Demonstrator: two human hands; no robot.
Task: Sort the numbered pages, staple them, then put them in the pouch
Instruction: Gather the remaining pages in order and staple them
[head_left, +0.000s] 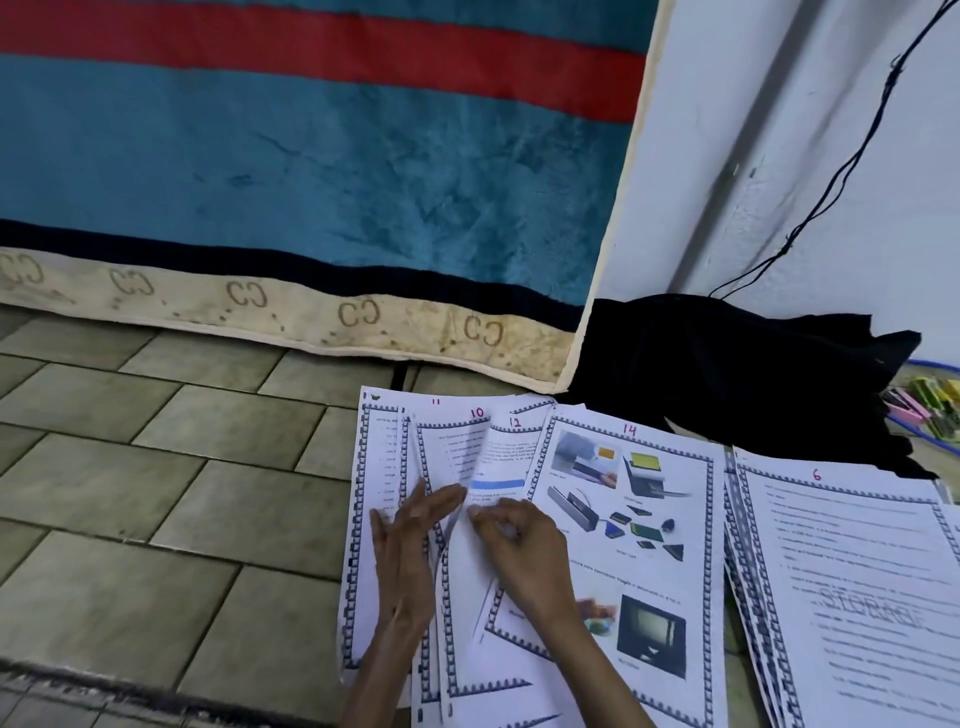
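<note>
- While my left hand (410, 540) presses flat on page 10 (457, 447) and my right hand (514, 545) pinches page 12 (506, 457), the fan on the tiled floor (156, 467) could slide.
- Yanking probably creases it or mixes up 11 and 10.

White pages (631, 519) carry blue-checked borders and pink numbers; the blanket (311, 171) is teal with a red stripe (cream monogrammed hem).

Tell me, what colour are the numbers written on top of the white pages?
Pink-red numbers, clearest in the head view.
</note>
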